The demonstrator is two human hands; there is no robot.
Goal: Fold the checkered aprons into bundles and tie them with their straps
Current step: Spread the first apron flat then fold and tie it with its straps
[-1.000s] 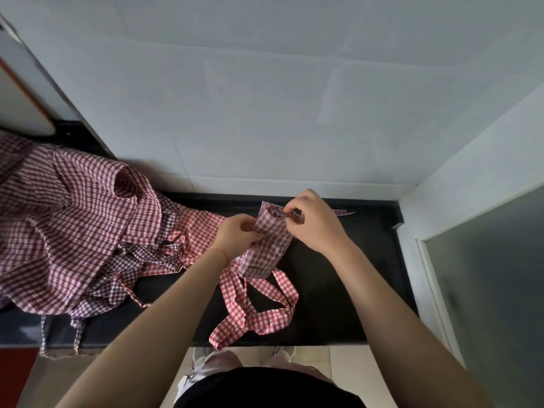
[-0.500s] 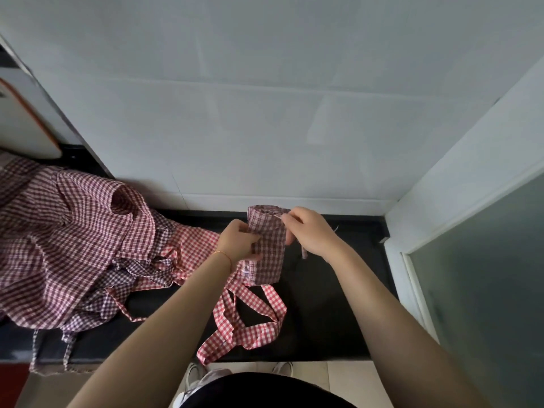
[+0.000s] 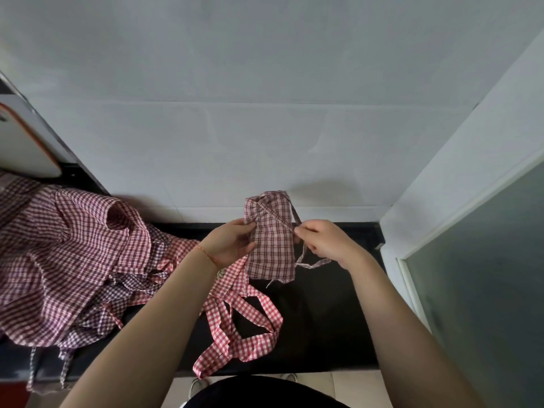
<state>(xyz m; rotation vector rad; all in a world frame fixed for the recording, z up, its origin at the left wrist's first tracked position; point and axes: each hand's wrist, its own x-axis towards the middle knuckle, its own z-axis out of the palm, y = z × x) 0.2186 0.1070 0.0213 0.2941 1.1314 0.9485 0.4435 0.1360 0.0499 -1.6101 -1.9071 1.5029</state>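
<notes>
A folded bundle of dark-red checkered apron (image 3: 272,242) is held upright above the black counter (image 3: 323,313). My left hand (image 3: 232,241) grips the bundle's left edge. My right hand (image 3: 322,240) pinches its thin strap (image 3: 297,217) at the bundle's right edge; the strap runs diagonally across the front and loops over the top. The strap's loose end (image 3: 312,265) dangles below my right hand.
A pile of checkered aprons (image 3: 67,260) covers the counter's left side. A brighter red checkered apron with wide straps (image 3: 244,331) lies under my left forearm, reaching the counter's front edge. A white board with an orange rim (image 3: 26,142) leans at far left. A wall and door frame stand at right.
The bundle has been lifted and turned more upright. My right hand moved from its top down to its right edge, drawing the strap across the front.
</notes>
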